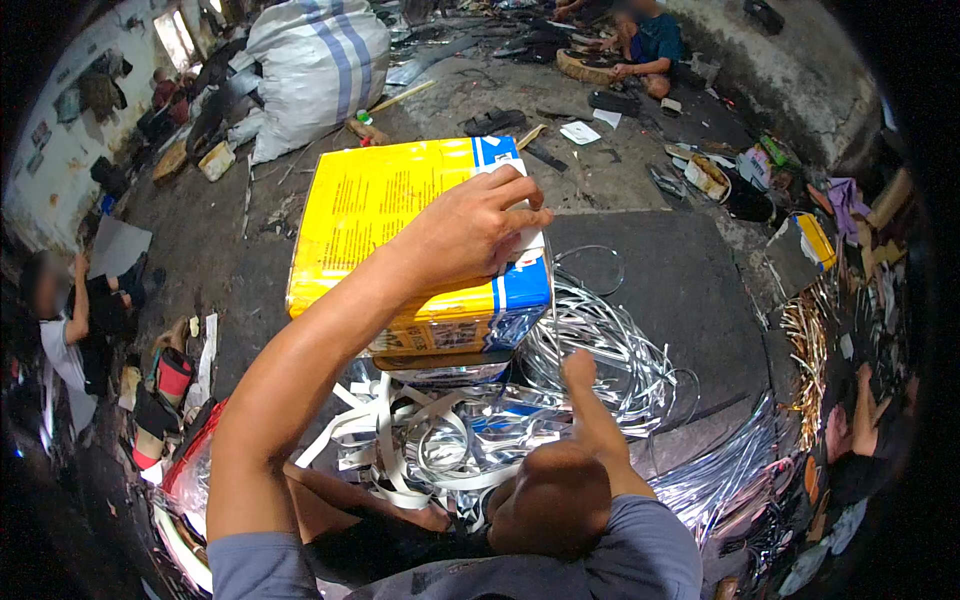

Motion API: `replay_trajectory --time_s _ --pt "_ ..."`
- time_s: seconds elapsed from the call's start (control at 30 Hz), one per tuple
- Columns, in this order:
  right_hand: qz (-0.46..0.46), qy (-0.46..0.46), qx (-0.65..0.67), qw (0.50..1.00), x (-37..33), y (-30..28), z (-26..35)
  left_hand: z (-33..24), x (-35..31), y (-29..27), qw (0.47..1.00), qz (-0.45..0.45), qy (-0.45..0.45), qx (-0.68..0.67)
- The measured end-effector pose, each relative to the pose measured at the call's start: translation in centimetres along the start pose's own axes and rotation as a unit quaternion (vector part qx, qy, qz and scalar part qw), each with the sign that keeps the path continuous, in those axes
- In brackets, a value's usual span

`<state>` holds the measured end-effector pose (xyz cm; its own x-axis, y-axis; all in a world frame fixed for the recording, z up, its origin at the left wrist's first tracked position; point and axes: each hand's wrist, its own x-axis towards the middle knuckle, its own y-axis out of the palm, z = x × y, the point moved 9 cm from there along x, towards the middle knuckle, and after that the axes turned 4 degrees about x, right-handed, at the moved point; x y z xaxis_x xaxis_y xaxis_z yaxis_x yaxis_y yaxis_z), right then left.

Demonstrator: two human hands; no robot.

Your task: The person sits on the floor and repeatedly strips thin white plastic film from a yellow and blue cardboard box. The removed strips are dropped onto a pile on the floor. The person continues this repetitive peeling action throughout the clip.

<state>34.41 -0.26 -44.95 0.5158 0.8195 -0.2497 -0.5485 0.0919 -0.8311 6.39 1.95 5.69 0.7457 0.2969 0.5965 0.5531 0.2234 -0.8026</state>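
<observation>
A yellow and blue tin point(390, 210) stands in front of me on a dark base. My left hand point(490, 220) rests on its blue right end, fingers bent and pressed together over a white patch point(528, 240); whatever they pinch is hidden. A thin silvery strip runs down by the tin's right edge. Beside it, low on the right, my right hand point(578, 370) is closed, and its contents cannot be made out. Just past that hand lies a coiled heap of silver strips point(630, 365). Looped white bands point(385, 430) lie below the tin, near my bent leg.
A large white sack point(315, 80) with blue stripes stands at the far left. Bundles of silver strips point(720, 470) and gold strips point(803, 350) lie to the right. Other people sit at the far right point(655, 45) and left point(70, 340). Scraps litter the floor.
</observation>
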Motion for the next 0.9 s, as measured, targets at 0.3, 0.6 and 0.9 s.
replay_trajectory --time_s 0.3,0.6,0.9 --pt "-0.156 0.033 0.118 0.980 -0.4 -6.9 -6.7 -6.7 -1.3 -2.7 0.984 -0.104 0.066 0.129" --pt "-0.063 0.036 0.374 0.924 -7.5 -9.1 -4.8 -17.2 -34.6 26.5 0.722 0.470 -0.500 -0.093" --pt "0.228 -0.133 0.380 0.887 -15.2 -16.8 10.4 -17.9 -30.7 23.1 0.774 0.364 -0.491 -0.165"
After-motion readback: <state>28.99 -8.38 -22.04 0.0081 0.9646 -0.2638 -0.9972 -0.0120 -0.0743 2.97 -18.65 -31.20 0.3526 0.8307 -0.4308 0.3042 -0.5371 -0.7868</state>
